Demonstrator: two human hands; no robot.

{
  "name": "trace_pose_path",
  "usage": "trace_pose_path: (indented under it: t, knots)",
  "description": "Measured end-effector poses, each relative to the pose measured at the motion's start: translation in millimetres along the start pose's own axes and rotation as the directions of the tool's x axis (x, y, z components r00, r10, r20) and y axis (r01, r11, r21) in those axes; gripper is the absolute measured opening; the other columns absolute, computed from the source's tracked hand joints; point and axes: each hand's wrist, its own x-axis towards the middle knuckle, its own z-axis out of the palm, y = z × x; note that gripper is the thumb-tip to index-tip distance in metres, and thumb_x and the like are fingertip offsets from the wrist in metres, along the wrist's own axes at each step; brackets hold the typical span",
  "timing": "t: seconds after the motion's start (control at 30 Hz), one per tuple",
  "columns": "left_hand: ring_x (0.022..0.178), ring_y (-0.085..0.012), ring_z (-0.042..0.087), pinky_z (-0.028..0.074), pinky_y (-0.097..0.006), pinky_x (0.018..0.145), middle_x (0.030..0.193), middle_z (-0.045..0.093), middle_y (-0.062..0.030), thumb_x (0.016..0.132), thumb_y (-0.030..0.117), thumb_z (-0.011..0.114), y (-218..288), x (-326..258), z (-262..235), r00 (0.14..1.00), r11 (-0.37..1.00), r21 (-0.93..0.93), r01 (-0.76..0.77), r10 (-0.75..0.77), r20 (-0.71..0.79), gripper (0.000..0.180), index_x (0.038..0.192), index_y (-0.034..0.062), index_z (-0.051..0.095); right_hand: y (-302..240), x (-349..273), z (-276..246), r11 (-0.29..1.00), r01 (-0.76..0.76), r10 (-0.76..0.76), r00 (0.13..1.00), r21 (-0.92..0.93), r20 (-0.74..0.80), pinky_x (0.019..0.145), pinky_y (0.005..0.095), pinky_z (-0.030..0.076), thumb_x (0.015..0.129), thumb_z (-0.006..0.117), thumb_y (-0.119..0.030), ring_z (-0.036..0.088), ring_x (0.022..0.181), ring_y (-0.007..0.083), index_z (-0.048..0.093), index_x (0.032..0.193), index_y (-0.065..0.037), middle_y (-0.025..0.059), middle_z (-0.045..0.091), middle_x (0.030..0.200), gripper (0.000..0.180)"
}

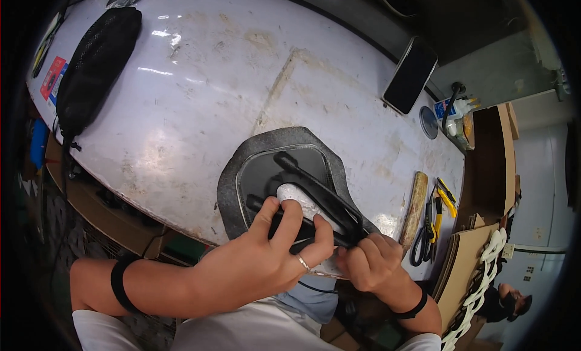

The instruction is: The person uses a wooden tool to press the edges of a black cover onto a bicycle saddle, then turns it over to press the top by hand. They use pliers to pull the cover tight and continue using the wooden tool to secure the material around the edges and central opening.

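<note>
A pale, scuffed worktable (200, 96) bears a grey rounded slab (229, 190) at its near edge. The person's left hand (279, 247) arches over it, fingers half curled and spread; whether they grip is hidden. The right hand (372, 260) is closed on the near end of a forked black strap (315, 185), whose long axis runs away up-left across the slab. A white oval lump (293, 195) sits between its prongs, at the left fingertips.
</note>
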Motion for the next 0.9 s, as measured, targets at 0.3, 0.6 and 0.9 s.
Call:
trace_pose_path:
  t: [0.3, 0.6, 0.9]
  knots:
    - [0.124, -0.0427, 0.064, 0.048, -0.066, 0.111, 0.125, 0.065, -0.0174, 0.09, 0.023, 0.071, 20, 13, -9, 0.94, 0.86, -0.407, 0.307, -0.34, -0.01, 0.028, 0.111, 0.0076, 0.081, -8, -1, 6, 0.997, -0.071, 0.071, 0.997, -0.002, -0.04, 0.044, 0.0346, 0.037, 0.079, 0.083, -0.006, 0.05, 0.054, 0.0213, 0.048, 0.072, -0.009, 0.0031, 0.046, 0.067, 0.036]
    - [0.133, -0.0339, 0.064, 0.047, -0.046, 0.12, 0.125, 0.071, -0.0153, 0.092, 0.017, 0.069, 15, 9, 0, 0.967, 0.885, -0.43, 0.178, -0.238, -0.089, 0.023, 0.105, 0.0013, 0.08, -5, -6, -8, 0.991, 0.017, 0.003, 0.988, -0.132, 0.156, 0.047, 0.0369, 0.036, 0.079, 0.083, -0.01, 0.051, 0.059, 0.0215, 0.047, 0.073, -0.012, 0.0033, 0.044, 0.072, 0.037]
    - [0.134, -0.0321, 0.064, 0.044, -0.046, 0.122, 0.13, 0.07, -0.0124, 0.099, 0.023, 0.069, 10, 5, 4, 0.998, 0.975, -0.221, 0.034, -0.045, -0.042, 0.029, 0.121, 0.007, 0.079, -16, 3, -20, 0.99, -0.136, 0.141, 0.971, -0.038, 0.191, 0.048, 0.0395, 0.042, 0.082, 0.078, -0.004, 0.053, 0.061, 0.0238, 0.051, 0.079, -0.009, 0.0048, 0.046, 0.072, 0.028]
